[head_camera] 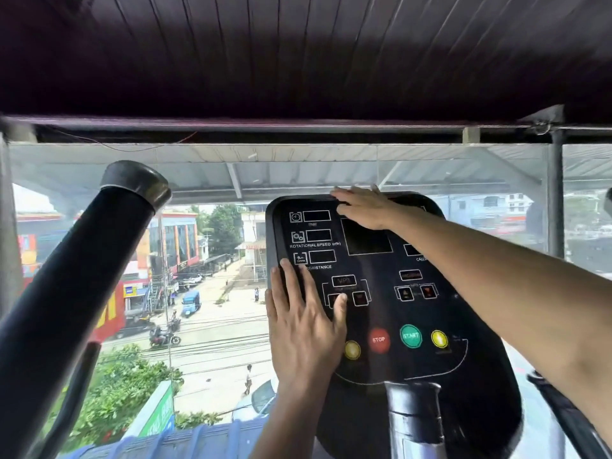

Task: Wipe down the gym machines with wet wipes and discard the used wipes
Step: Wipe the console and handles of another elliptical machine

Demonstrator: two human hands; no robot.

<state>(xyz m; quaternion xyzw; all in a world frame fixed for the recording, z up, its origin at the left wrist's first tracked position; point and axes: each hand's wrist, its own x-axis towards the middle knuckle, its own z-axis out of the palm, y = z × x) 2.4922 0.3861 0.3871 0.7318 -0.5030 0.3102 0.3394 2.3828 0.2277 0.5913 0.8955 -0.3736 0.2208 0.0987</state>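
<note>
Black glossy console (381, 260) with blank displays, coloured STOP and START buttons; left hand (304, 323) flat at its left edge, right hand (364, 207) flat at the top edge, grips empty.

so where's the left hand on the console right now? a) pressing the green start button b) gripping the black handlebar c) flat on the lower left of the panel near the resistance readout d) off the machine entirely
c: the left hand lies with straight fingers on the lower left of the console, by the RESISTANCE label, well away from the green START button and the black handlebar.
</note>
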